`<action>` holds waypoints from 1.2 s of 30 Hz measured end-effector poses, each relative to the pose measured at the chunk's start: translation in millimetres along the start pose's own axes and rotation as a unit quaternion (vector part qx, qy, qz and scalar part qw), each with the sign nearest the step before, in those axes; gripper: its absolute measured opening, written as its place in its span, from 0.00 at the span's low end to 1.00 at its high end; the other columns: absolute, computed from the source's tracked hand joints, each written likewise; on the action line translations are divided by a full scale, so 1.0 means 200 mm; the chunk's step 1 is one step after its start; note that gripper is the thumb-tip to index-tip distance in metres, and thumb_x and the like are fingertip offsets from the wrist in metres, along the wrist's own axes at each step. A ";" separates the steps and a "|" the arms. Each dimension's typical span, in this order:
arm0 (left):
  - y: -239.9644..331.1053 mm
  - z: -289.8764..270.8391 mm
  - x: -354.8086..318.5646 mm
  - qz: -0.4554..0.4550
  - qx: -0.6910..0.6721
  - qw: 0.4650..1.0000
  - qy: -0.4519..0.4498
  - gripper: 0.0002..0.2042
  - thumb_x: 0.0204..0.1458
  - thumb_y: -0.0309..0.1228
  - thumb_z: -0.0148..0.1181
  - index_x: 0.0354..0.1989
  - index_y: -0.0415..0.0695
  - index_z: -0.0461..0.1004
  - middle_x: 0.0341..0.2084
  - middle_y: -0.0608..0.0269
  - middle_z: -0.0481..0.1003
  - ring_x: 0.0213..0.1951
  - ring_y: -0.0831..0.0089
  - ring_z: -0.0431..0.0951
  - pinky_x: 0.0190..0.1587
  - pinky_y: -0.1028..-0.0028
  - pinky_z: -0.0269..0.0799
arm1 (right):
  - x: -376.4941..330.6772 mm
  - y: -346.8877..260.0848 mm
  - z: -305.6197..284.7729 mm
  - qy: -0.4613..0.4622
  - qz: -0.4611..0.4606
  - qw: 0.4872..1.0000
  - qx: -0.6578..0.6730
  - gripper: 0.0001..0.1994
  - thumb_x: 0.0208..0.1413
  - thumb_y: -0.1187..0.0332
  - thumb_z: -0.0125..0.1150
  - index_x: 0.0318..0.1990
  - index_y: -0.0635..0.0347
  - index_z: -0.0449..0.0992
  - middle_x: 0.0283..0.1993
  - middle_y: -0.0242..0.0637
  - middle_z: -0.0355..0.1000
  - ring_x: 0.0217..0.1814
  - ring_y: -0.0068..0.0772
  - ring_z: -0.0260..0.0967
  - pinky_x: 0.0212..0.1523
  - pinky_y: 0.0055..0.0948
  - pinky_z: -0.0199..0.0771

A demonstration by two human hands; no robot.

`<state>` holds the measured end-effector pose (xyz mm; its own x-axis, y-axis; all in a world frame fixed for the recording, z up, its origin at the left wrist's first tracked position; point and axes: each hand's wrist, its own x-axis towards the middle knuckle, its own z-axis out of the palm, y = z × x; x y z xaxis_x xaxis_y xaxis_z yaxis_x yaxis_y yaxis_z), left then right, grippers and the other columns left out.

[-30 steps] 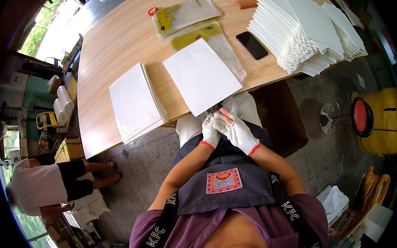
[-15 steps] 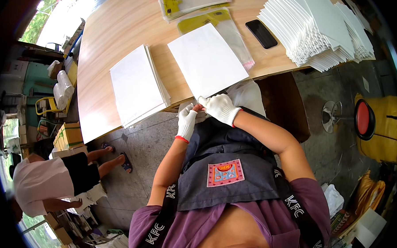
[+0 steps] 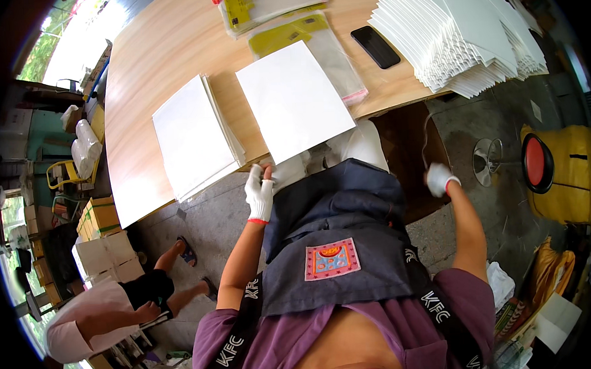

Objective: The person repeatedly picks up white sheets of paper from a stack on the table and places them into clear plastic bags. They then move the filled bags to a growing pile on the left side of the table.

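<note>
A: White cotton gloves on both hands. The left hand (image 3: pixel 259 194) sits at the near edge of the pale wooden table (image 3: pixel 158 52), fingers curled loosely by the corner of the single white square sheet (image 3: pixel 295 99); whether it pinches the sheet's edge or only touches it, I cannot tell.

B: And the right hand (image 3: pixel 438 178)?

A: Off the table, out to the person's right, closed into a loose fist over the grey floor. Nothing visible in it.

B: Where does the sheet lie?

A: Flat, hanging slightly over the table's near edge, just beside the stack of white sheets (image 3: pixel 191 136) on its left. A clear plastic sleeve with a yellow header (image 3: pixel 315 38) lies behind it, touching; the fanned pile of white sheets (image 3: pixel 460 32) and a black phone (image 3: pixel 376 46) sit farther right.

B: Step in hand?

A: My reading: the sheet is laid out, one hand steadying it. Next likely calls for the right hand back at the table and a firm grip on the sheet's edge.
</note>
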<state>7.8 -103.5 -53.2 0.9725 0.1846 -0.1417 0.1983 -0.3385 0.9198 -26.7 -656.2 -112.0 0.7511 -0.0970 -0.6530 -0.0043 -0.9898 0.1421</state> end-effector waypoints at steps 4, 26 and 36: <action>0.05 0.03 0.01 0.300 0.303 0.896 0.122 0.11 0.42 0.23 0.64 0.36 0.48 0.76 0.39 0.63 0.74 0.31 0.66 0.77 0.29 0.73 0.72 | -0.14 -0.28 -0.30 -0.017 0.007 0.996 0.090 0.16 0.52 0.56 0.56 0.42 0.56 0.77 0.43 0.52 0.74 0.47 0.52 0.72 0.47 0.44 0.72; 0.39 -0.06 -0.08 -0.044 -0.337 0.939 -0.045 0.13 0.57 0.29 0.55 0.48 0.37 0.69 0.36 0.66 0.74 0.37 0.80 0.74 0.38 0.78 0.71 | 0.05 -1.07 -0.69 0.210 -0.275 0.744 0.572 0.08 0.59 0.65 0.55 0.35 0.60 0.72 0.18 0.27 0.67 0.15 0.15 0.61 0.16 0.21 0.62; 0.39 -0.86 -0.07 0.131 -0.333 0.919 0.167 0.14 0.58 0.26 0.52 0.51 0.36 0.69 0.43 0.59 0.74 0.45 0.73 0.74 0.49 0.75 0.70 | -0.20 -1.95 -1.08 -0.078 -0.396 0.694 0.596 0.08 0.55 0.66 0.55 0.33 0.61 0.73 0.24 0.30 0.72 0.20 0.20 0.65 0.23 0.23 0.67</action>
<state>-12.2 26.1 83.4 0.8624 0.4879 0.1349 -0.2644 0.2069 0.9420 87.1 -244.4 20.0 0.7494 0.6082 -0.2616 -0.2447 -0.1127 -0.9630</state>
